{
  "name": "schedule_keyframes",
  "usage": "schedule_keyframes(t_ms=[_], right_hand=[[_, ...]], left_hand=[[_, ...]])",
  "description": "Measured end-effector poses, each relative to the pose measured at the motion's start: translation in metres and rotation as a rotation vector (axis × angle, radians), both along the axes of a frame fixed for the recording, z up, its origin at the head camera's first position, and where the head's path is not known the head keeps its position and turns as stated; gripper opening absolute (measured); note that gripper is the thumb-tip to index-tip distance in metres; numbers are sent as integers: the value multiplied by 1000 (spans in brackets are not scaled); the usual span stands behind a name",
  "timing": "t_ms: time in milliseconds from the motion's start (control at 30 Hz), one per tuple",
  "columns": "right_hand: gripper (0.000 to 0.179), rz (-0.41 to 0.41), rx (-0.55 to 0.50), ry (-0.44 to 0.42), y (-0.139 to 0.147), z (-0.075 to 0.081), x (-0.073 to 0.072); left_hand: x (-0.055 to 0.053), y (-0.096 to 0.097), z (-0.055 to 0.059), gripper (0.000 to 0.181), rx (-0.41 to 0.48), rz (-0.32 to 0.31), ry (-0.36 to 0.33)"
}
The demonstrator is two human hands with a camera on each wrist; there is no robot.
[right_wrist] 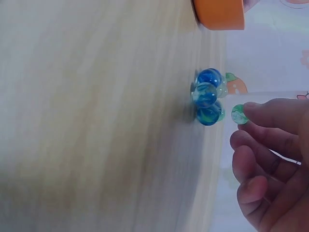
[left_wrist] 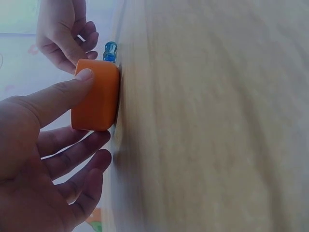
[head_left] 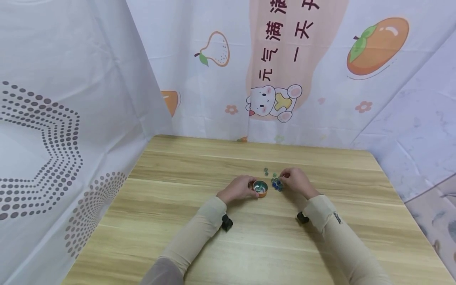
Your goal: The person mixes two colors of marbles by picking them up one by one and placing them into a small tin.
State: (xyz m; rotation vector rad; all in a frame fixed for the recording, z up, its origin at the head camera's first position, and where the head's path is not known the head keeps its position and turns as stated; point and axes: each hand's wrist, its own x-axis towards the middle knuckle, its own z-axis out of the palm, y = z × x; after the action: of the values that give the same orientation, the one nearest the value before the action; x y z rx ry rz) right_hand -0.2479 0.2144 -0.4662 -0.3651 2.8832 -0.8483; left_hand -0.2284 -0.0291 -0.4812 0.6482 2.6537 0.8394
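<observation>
My left hand [head_left: 238,187] grips a small round orange tin [head_left: 263,194] on the wooden table, thumb on one side and fingers on the other, as the left wrist view also shows. The inside of the tin is shiny, and a greenish marble [head_left: 258,189] lies in it. Beside the tin, on its right, sits a tight cluster of blue and green glass marbles [right_wrist: 204,95]. My right hand [head_left: 296,181] pinches a clear green marble [right_wrist: 239,115] between thumb and fingertip, close by the cluster and raised off the table.
A couple of loose marbles [head_left: 266,171] lie behind the cluster, farther from me. The light wooden table [head_left: 263,245] reaches to a printed curtain [head_left: 213,91] at the back, with more cloth hanging at the left and right.
</observation>
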Motion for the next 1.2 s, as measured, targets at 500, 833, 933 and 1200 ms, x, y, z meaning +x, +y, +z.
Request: schedule_keyframes(t_ms=[500,833,933,1200], right_hand=[[15,25,-59,29,-9,6,9],[15,67,-95,68,-17,10,13],[14,84,-106,70,-21,12,14],[12,122,-137,40,-28,13,20]], left_hand=[[-1,0,-1,57,11,10,-20],[-3,0,1,57,20,-8,0],[-3,0,1,56,18,-9,0],[-2,0,-2,56,36,-4,-10]])
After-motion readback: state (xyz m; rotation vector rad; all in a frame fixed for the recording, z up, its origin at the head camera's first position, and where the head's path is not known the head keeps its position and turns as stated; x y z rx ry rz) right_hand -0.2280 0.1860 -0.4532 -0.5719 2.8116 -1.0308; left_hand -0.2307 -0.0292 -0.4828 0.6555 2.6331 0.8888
